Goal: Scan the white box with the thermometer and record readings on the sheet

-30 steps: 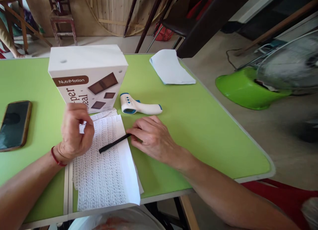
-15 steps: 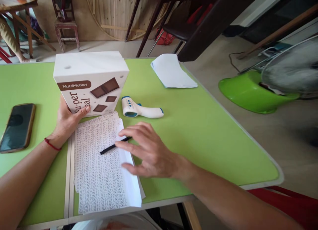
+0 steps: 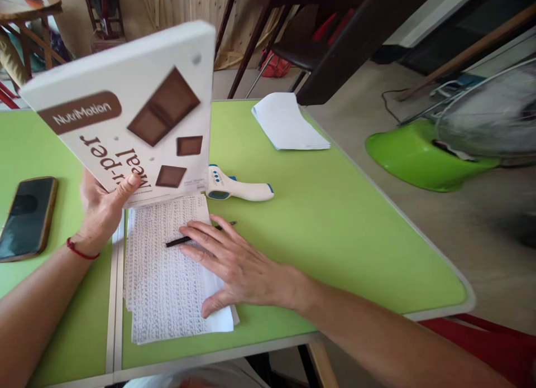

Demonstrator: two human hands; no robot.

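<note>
My left hand [image 3: 103, 201] grips the lower left part of a white NutriMotion box [image 3: 163, 159], thumb on its front, and holds it raised and tilted. Under the box's lower edge lies a stack of handwritten sheets [image 3: 163, 287]. My right hand [image 3: 234, 265] rests on the right side of that stack, palm down with fingers spread. A black pen [image 3: 178, 241] lies across the sheets, partly hidden beneath the right fingers. Just right of the box, a white and blue infrared thermometer [image 3: 247, 190] lies on the table.
A phone [image 3: 27, 218] in a brown case lies on the green table [image 3: 355, 254] at the left. Folded white sheets [image 3: 291, 123] are near the far edge. Beyond the right edge stand a green plastic stool [image 3: 419, 159] and a fan [image 3: 494, 109].
My left hand has lifted the box up and nearer, tilting it. My right hand has come down flat onto the sheets and over the pen, which has turned slightly.
</note>
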